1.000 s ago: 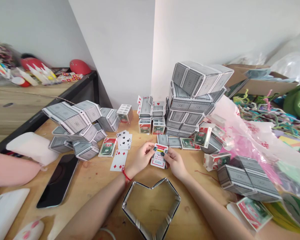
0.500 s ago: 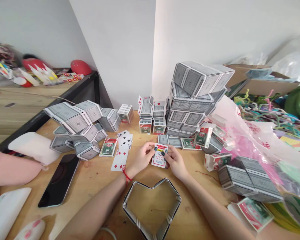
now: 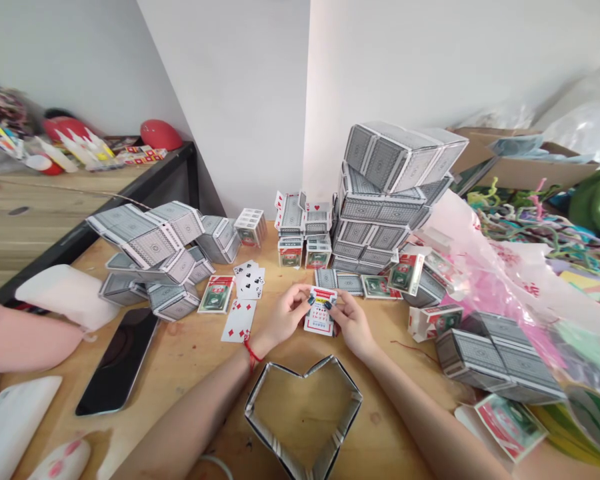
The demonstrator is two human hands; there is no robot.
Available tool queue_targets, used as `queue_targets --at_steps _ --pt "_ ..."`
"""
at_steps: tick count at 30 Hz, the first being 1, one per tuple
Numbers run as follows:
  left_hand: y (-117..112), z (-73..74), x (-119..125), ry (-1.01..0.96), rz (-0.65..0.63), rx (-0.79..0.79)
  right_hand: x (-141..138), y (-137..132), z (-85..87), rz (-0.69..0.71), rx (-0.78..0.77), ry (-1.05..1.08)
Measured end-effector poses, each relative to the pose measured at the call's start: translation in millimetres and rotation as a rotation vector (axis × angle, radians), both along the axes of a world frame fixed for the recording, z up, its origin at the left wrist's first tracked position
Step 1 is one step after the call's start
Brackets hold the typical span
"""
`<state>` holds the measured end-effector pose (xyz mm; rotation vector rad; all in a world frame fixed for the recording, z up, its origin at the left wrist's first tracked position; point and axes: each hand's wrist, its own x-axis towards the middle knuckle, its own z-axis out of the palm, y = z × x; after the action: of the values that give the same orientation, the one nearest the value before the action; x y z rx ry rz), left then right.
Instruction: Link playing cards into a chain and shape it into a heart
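A printed playing card [image 3: 320, 322] with a red border and small lettering is held upright between my two hands. My left hand [image 3: 289, 315] pinches its left edge, with the thumb on the face. From the other side, my right hand [image 3: 351, 323] grips it with dark-nailed fingers. I cannot tell whether more cards lie behind it. Between my forearms stands a heart-shaped ring of folded cards [image 3: 349, 385]. A four of diamonds card [image 3: 239, 321], several spade cards [image 3: 251, 285] and a green-and-red card pack [image 3: 216, 295] lie left of my left hand.
Tall stacked card blocks [image 3: 380, 200] rise at the back right, and a lower card stack [image 3: 153, 240] stands left. A black phone [image 3: 117, 363] lies at left. On the right are card boxes [image 3: 511, 427], joined card blocks [image 3: 500, 357] and pink plastic [image 3: 510, 287].
The card has tilted very slightly in my fingers. Both hands stay in almost the same place, and the surrounding objects have not moved.
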<state>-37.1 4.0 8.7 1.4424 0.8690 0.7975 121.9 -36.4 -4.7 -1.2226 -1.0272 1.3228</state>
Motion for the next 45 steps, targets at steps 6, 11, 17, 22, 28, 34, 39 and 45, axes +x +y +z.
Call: queue_targets --at_steps 6,11,17,22,28,34,39,45 --pt "-8.2 3.9 0.2 -0.053 -0.179 0.008 4.6 3.4 8.3 -0.047 -0.028 0.052" --pt "-9.2 7.2 -1.3 -0.018 -0.176 0.048 9.7 4.7 7.9 -0.060 -0.063 0.129" --pt "-6.9 3.5 -2.2 -0.020 -0.160 0.032 13.7 5.4 4.7 -0.042 -0.082 0.188" --pt "-7.8 1.9 -1.3 -0.006 -0.153 0.039 14.6 5.7 4.7 -0.041 -0.078 0.196" --pt "-7.9 3.0 -0.4 -0.039 -0.123 0.014 15.3 6.0 3.1 -0.045 -0.089 0.188" --pt "-6.6 1.2 0.6 -0.062 -0.118 -0.007 15.3 6.1 3.2 -0.037 -0.078 0.232" --pt "-5.7 -0.7 0.8 -0.074 -0.114 -0.019 15.5 5.9 2.8 -0.036 -0.075 0.218" --pt "-5.3 -2.4 0.4 -0.065 -0.121 -0.013 15.2 5.8 4.0 -0.024 -0.067 0.236"
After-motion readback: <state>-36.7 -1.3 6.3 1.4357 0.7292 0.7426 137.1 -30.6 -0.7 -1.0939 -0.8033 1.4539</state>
